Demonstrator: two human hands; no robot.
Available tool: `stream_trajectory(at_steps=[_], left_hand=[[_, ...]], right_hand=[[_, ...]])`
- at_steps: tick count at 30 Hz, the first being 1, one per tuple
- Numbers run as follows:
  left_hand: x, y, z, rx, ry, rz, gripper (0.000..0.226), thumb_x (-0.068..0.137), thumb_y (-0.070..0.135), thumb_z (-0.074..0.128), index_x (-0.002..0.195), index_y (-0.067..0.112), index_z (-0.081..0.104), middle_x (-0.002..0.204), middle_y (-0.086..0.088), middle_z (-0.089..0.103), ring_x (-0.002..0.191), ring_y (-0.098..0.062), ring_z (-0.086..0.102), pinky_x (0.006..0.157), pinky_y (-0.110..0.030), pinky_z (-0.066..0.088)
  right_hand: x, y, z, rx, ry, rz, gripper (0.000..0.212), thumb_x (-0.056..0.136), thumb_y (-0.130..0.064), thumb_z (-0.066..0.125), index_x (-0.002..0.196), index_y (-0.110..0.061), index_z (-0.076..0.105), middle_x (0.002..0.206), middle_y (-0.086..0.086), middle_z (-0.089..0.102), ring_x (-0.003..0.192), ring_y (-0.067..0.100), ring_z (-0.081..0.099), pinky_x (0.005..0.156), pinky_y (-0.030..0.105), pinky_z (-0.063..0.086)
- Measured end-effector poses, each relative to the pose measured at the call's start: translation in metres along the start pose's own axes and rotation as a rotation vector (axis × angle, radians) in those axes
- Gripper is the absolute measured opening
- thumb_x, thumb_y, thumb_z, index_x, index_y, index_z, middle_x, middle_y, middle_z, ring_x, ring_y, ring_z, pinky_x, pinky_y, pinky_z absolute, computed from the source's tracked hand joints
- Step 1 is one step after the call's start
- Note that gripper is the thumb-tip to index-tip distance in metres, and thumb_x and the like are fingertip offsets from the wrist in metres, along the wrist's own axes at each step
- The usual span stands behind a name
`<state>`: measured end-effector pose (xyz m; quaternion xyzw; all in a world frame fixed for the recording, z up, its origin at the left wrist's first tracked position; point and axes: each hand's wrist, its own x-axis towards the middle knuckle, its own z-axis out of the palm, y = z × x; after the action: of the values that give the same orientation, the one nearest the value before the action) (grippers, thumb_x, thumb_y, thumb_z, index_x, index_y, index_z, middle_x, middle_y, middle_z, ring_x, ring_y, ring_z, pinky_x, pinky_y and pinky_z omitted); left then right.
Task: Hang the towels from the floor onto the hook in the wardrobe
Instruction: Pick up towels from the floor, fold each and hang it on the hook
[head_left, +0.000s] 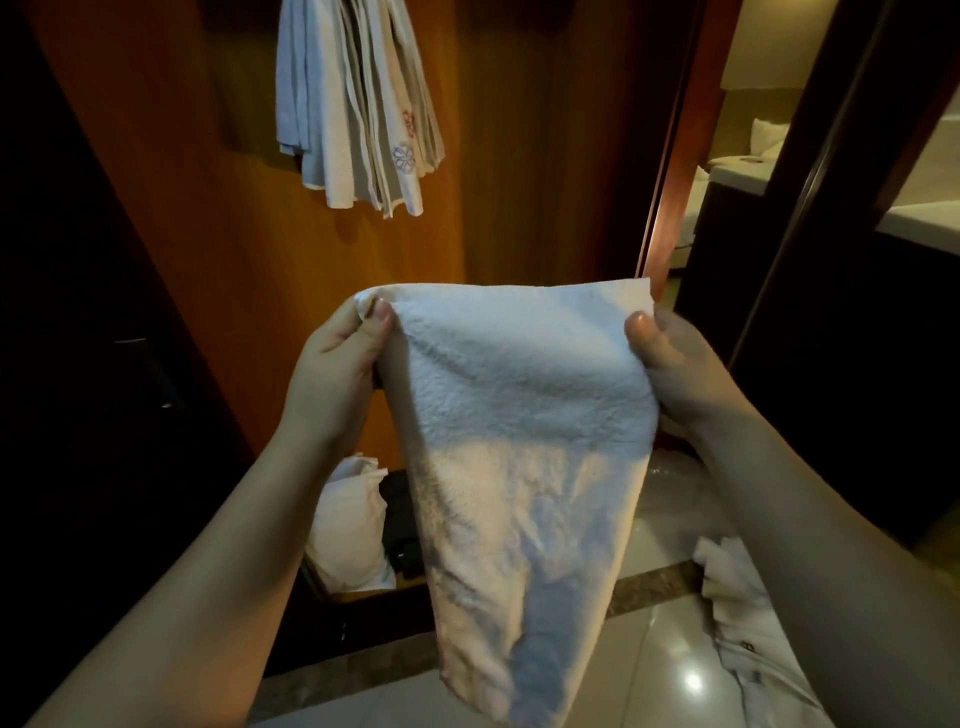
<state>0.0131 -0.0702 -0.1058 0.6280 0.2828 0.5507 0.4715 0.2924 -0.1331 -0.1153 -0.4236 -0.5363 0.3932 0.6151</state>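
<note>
From where I watch, I find no words, numbers or brand names that I can read. The nearest to a sign are two embroidered flower-like emblems on the hanging towels (358, 109) in the wardrobe: a red one above and a bluish one below it, near the hem. I cannot tell whether either holds letters. The towel (519, 441) up front shows no print.

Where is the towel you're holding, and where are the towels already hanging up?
held towel (519, 395): head view, its fluffy upper middle.
hanging towels (358, 104): head view, middle of the bunch.
</note>
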Motion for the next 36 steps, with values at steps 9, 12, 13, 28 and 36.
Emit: stream_trajectory(at_steps=[9,12,13,28,36], left_hand=[[-0.004,0.005,0.009,-0.061,-0.036,-0.040,0.030,0.101,0.033,0.049,0.093,0.037,0.078,0.095,0.015,0.074,0.092,-0.004,0.069,0.080,-0.026,0.056],[-0.001,0.018,0.012,-0.176,-0.051,-0.065,0.029,0.096,0.036,0.050,0.105,0.021,0.073,0.110,-0.004,0.072,0.109,-0.022,0.068,0.093,-0.042,0.056],[-0.001,0.021,0.012,-0.206,-0.048,-0.081,0.034,0.094,0.037,0.050,0.112,0.015,0.069,0.119,-0.014,0.069,0.117,-0.032,0.064,0.098,-0.049,0.053],[-0.008,-0.079,0.022,-0.094,0.318,-0.601,0.032,0.098,0.045,0.057,0.114,0.018,0.064,0.108,-0.004,0.070,0.097,-0.027,0.069,0.087,-0.046,0.056],[-0.071,-0.073,0.076,0.072,0.472,-0.477,0.032,0.101,0.056,0.039,0.112,0.041,0.065,0.107,0.014,0.071,0.105,-0.013,0.066,0.093,-0.042,0.052]], right_hand=[[-0.007,0.002,-0.015,0.305,-0.065,0.245,0.031,0.088,-0.030,0.059,0.106,-0.013,0.078,0.119,0.013,0.073,0.115,0.025,0.069,0.090,0.035,0.058],[-0.004,-0.002,-0.013,0.376,-0.045,0.209,0.045,0.085,-0.034,0.066,0.119,-0.005,0.069,0.126,0.020,0.069,0.121,0.032,0.065,0.096,0.042,0.057],[-0.002,-0.003,-0.013,0.387,-0.050,0.193,0.046,0.084,-0.035,0.068,0.118,-0.004,0.070,0.127,0.021,0.068,0.122,0.033,0.064,0.096,0.044,0.056],[0.003,0.083,0.004,0.277,0.166,0.575,0.052,0.093,-0.039,0.069,0.134,-0.010,0.060,0.126,0.013,0.070,0.114,0.032,0.069,0.104,0.051,0.050],[-0.056,0.094,0.082,-0.040,0.524,0.545,0.058,0.093,-0.067,0.048,0.135,-0.029,0.058,0.097,-0.011,0.069,0.093,0.012,0.067,0.081,0.034,0.053]])
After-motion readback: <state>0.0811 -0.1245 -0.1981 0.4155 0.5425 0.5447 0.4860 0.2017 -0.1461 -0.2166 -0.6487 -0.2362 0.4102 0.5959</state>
